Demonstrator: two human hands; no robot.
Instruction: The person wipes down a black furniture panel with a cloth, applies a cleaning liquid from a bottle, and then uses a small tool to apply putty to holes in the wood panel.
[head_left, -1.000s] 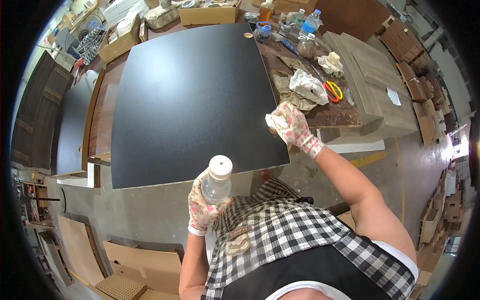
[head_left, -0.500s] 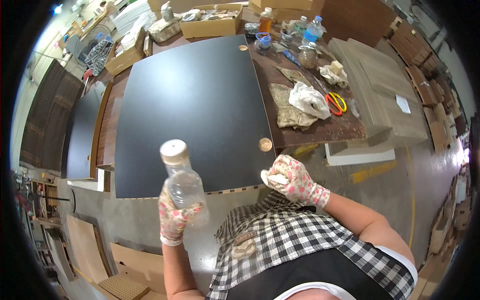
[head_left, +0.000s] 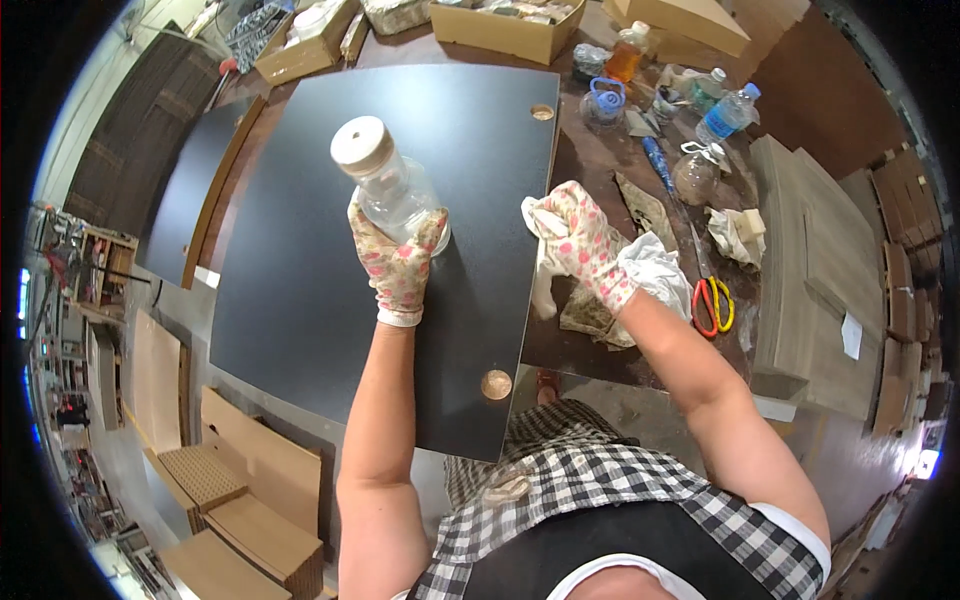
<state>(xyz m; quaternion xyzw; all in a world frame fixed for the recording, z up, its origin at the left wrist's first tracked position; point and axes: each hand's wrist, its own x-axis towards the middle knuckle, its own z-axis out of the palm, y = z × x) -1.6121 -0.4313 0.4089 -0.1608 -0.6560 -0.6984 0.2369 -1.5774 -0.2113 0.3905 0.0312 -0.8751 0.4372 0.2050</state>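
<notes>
Both my hands wear white gloves with pink spots. My left hand is wrapped round a clear plastic bottle with a white cap that has a small hole in its top. The bottle is over a large black panel, tilted slightly; whether its base touches the panel I cannot tell. My right hand is closed on a white cloth, part of which hangs below the fingers by the panel's right edge. Two round holes are cut near that edge, one at the near corner, one at the far corner.
Right of the panel on the brown table lie a crumpled white cloth, scissors with red and yellow handles and a blue-handled tool. Several bottles stand behind, including one with amber liquid. Stacked grey boards stand at right.
Both hands have moved forward, the left carrying the bottle over the panel, the right carrying the cloth to the panel's right edge. The whole view has shifted, too.
</notes>
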